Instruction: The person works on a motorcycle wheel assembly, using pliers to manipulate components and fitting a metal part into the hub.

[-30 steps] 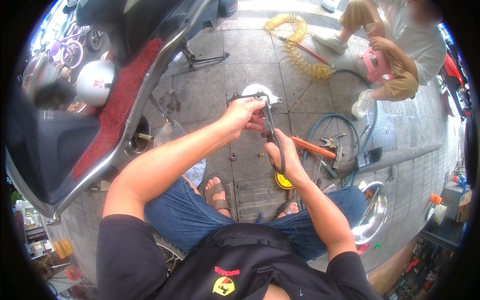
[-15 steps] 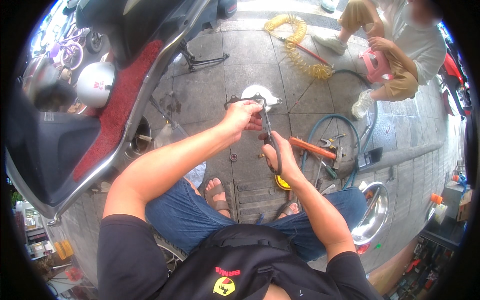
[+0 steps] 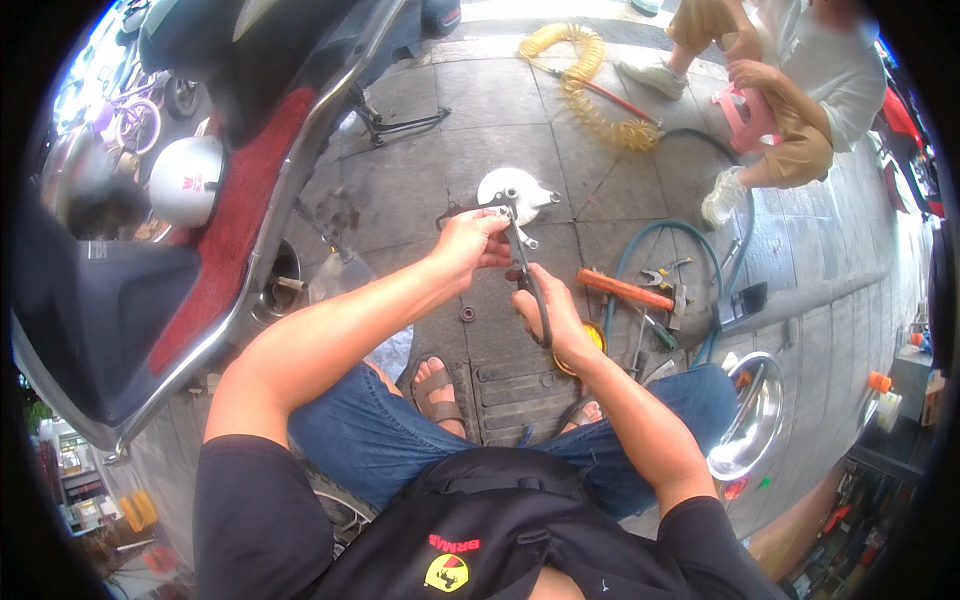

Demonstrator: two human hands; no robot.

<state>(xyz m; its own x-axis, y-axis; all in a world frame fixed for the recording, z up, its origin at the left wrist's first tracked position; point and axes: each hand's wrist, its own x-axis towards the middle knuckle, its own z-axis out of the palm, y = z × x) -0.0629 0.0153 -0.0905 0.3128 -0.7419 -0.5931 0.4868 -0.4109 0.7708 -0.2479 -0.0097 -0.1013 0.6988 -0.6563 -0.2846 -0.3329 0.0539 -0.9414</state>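
Both forearms reach out from the near side over the paved ground, elbows bent. The left hand [image 3: 470, 246] pinches a dark strip [image 3: 456, 211] in its fingertips; the right hand [image 3: 556, 312], just nearer and to the right, is curled around the black handle of a tool [image 3: 519, 250] whose far end meets the left fingers. Right beyond them is a pale round metal plate [image 3: 497, 186], its near edge partly covered by the left fingers. A small ring [image 3: 467, 314] lies near, a yellow tin [image 3: 595, 343] beside the right wrist, an orange-handled hammer [image 3: 625, 289] to the right. A scooter [image 3: 235, 215] crowds the left; far right, another person sits.
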